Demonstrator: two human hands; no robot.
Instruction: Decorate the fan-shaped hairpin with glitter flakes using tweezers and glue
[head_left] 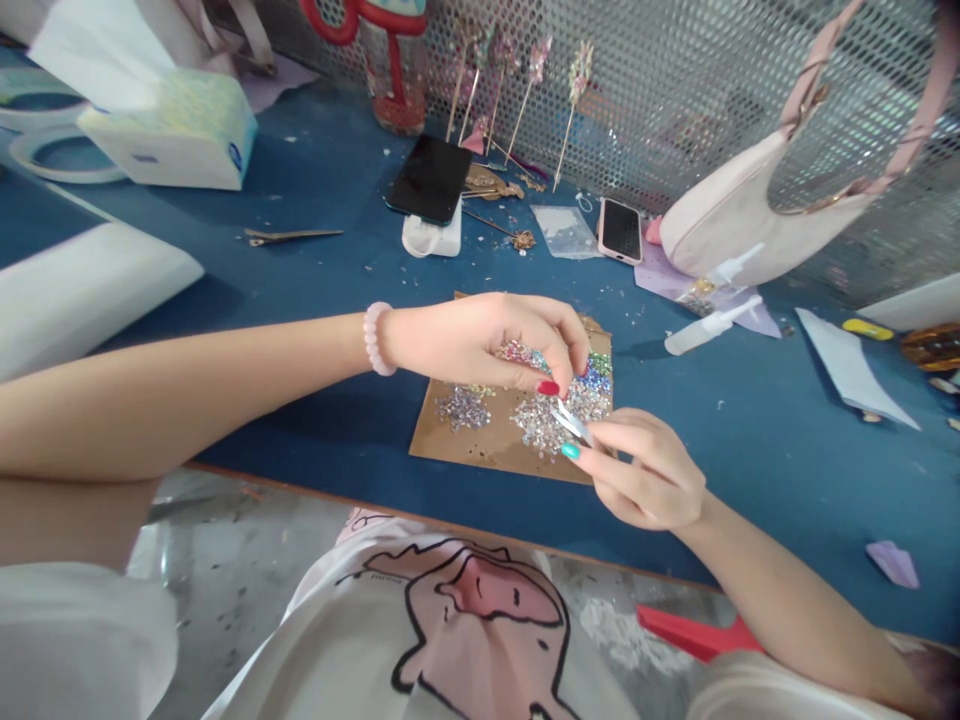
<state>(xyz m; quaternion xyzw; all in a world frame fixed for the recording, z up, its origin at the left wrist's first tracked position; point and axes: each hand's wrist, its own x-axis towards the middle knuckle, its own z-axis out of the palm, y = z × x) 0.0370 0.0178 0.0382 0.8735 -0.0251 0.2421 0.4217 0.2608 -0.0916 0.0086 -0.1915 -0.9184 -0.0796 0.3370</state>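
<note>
In the head view, my right hand [649,470] grips a pair of silvery tweezers [572,422] between thumb and fingers, with the tips pointing up and left. My left hand [495,345], wearing a pink bead bracelet [377,340], arches over from the left. Its thumb and index finger pinch together right at the tweezer tips; whatever they hold is too small to make out. Beneath both hands lies a brown cardboard sheet [495,460] bearing piles of tiny rhinestones: clear ones [536,425], greyish ones [463,408] and blue ones [596,375]. My left hand partly hides the red and green ones.
A white glue bottle [705,328] lies to the right, near a white handbag [739,225]. Behind the cardboard are a black phone [431,178], a smaller phone [621,230] and a plastic bag [564,230]. A hair clip [292,237] and tissue pack [172,130] sit left.
</note>
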